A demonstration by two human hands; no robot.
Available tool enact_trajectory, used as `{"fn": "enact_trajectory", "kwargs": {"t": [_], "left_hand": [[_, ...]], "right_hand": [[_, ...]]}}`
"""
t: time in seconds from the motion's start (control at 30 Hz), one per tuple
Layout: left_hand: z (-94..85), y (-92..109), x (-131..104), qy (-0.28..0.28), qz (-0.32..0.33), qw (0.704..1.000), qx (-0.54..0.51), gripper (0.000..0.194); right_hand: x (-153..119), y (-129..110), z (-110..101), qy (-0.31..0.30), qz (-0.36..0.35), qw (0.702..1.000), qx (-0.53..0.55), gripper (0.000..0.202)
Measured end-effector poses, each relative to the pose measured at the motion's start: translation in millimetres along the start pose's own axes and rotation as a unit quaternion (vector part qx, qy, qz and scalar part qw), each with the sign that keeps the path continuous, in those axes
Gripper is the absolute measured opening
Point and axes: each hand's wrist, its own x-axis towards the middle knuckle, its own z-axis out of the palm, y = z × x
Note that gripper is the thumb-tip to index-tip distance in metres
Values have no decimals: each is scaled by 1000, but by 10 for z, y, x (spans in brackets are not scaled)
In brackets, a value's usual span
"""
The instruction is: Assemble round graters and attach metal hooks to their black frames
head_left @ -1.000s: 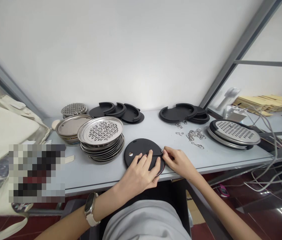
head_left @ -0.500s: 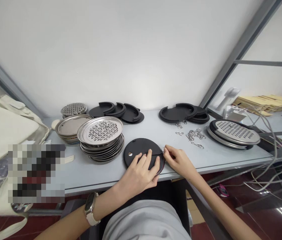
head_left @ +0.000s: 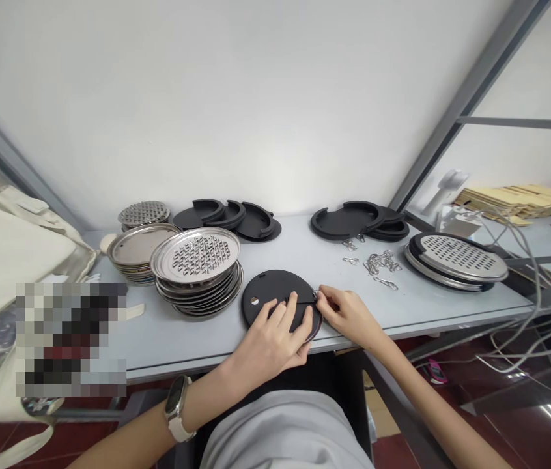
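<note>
A round black disc (head_left: 271,284) with a small hole and a straight slit lies near the table's front edge. My left hand (head_left: 278,335) rests on top of it, fingers spread and pressing on its surface; the thumb is mostly hidden. At the disc's right edge, my right hand (head_left: 346,314) is closed in a pinch on a small metal wire clip (head_left: 315,294), which touches the end of the slit. More such wire clips (head_left: 381,262) lie loose in a heap further right.
Stacked round metal graters (head_left: 196,255) and metal discs (head_left: 143,244) stand left. Black rimmed holders (head_left: 256,221) and more black holders (head_left: 346,219) lie along the wall. A grater in a black holder (head_left: 461,255) tops a stack at right. Cream bags (head_left: 16,228) hang over the left end.
My right hand has moved slightly left, bringing the wire clip against the disc's edge at the slit. My left hand has stayed in place on the disc.
</note>
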Motion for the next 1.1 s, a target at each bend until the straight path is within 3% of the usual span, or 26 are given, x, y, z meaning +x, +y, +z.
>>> {"fn": "enact_trajectory", "kwargs": {"t": [0.8, 1.1], "left_hand": [[20, -1, -10, -2, -2, 1000, 1, 48], [-6, -12, -15, 7, -3, 1000, -5, 50]], "right_hand": [[-22, 31, -4, -22, 8, 997, 70, 32], [-9, -1, -12, 19, -1, 994, 105, 31]]}}
